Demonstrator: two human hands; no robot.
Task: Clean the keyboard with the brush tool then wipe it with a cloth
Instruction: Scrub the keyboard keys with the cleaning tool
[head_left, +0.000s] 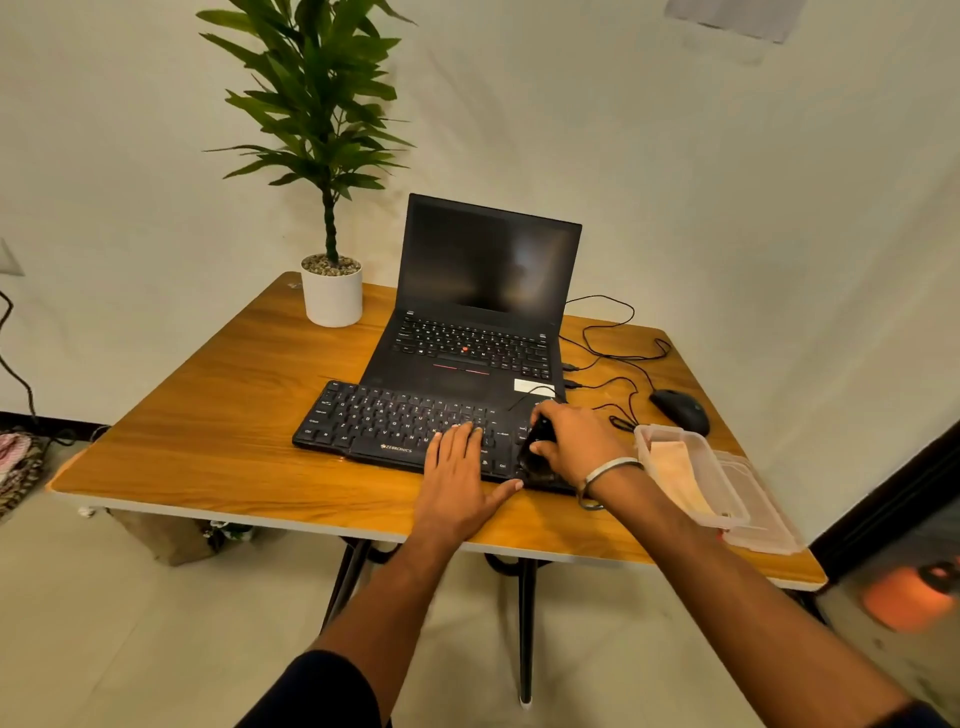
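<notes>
A black external keyboard (384, 418) lies on the wooden table (208, 415) in front of an open laptop (478, 312). My left hand (457, 478) rests flat on the keyboard's lower middle, fingers straight over the keys. My right hand (576, 441) grips a dark brush tool (535, 452) over the keyboard's right end; its bristles touch the keys there. A beige cloth (675, 467) lies inside a clear plastic box (696, 478) to the right of my right wrist.
A potted plant (331, 291) stands at the table's back left. A black mouse (680, 410) and tangled cables (613, 353) lie at the right. The box's lid (763, 514) sits near the table's right front edge.
</notes>
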